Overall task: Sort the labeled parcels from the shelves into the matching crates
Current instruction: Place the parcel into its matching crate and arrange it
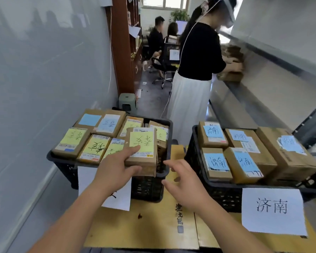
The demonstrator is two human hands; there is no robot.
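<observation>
Holding a brown cardboard parcel with a yellow handwritten label (142,150) in my left hand (115,170), thumb on top, above the left black plastic crate (62,165) of matching yellow-labelled parcels. Right hand (184,181) spread loose, empty, near the parcel's edge, probably to steady it.

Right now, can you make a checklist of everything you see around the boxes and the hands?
Surface: flat cardboard sheet under both crates.
Job's things: left crate packed with yellow-note parcels; right crate with blue-note parcels and a paper sign.
Clutter: green stool by the wall.
Hands: left hand holds a yellow-note parcel over the left crate; right hand open, holding nothing.
Cables: a thin white cord hangs on the standing person.
Surroundings: metal shelf at right, two seated people behind.
</observation>
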